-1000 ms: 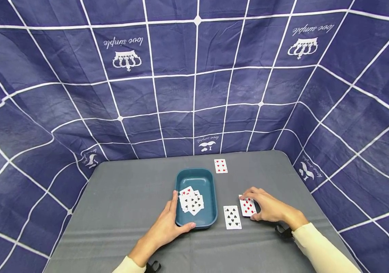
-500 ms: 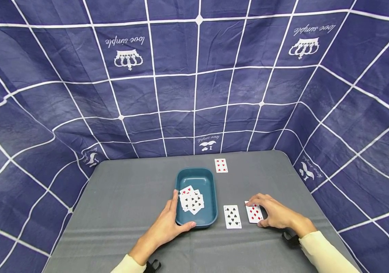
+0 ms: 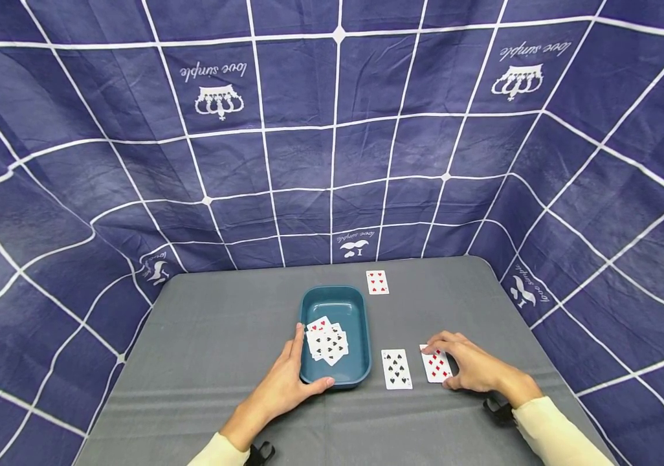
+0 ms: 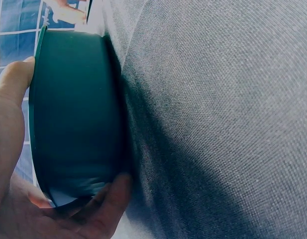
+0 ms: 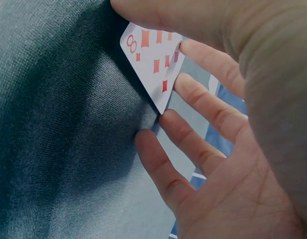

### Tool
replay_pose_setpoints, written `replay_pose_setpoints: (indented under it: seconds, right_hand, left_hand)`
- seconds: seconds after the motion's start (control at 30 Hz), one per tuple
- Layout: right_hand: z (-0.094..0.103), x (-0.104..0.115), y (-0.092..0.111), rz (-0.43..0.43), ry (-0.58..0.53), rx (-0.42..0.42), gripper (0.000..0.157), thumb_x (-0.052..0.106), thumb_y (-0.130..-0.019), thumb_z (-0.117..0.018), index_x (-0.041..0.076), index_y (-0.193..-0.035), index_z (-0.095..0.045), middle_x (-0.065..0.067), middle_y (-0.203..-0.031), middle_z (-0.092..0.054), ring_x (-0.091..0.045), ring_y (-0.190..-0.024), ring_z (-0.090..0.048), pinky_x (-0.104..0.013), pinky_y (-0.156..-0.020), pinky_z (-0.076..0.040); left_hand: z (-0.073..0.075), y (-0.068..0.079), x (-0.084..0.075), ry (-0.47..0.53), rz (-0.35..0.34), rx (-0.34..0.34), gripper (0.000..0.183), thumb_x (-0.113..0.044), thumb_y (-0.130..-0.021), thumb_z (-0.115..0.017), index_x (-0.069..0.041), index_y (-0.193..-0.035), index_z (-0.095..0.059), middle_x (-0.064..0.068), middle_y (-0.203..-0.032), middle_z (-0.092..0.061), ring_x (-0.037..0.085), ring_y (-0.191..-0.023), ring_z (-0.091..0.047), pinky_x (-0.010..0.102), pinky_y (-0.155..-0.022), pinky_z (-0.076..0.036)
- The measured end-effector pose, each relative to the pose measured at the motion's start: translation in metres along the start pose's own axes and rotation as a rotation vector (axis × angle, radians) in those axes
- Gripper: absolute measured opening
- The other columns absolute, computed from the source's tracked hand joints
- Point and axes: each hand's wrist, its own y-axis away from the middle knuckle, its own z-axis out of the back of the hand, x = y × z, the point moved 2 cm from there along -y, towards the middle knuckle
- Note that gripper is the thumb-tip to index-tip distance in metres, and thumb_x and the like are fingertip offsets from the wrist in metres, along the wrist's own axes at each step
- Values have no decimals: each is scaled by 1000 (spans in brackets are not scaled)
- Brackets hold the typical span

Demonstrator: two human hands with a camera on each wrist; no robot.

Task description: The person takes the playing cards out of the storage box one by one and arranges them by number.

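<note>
In the head view my left hand grips the near left corner of a teal tray. The left wrist view has the thumb over the rim and fingers low on the wall of the tray. Several playing cards lie face up in a loose pile inside. At the right, my right hand pinches an eight of diamonds between thumb and fingertips at its opposite edges, low over the tabletop. A spade card lies face up between the tray and that hand.
A six of hearts lies face up near the back of the grey-covered table. Blue cloth with white lines hangs behind it and on both sides.
My right hand has moved right and slightly nearer with the eight of diamonds, widening its gap from the spade card. The left hand and the tray have stayed put.
</note>
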Motion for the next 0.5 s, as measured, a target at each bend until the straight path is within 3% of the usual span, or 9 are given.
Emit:
replay_pose_setpoints:
  seconds: [0.5]
  right_hand:
    - [2,3,1,-17,-16,33,75,14,-70,-108,17,-139,-79,-8,-145,-73,-37,-130,-68,-54,-111,-57]
  left_hand:
    - [-1,-1,2,-4,1,1,145,-65,-88,-98,0,-186,-14,28,-172,-53,44,-152,-63,64,-125,-54]
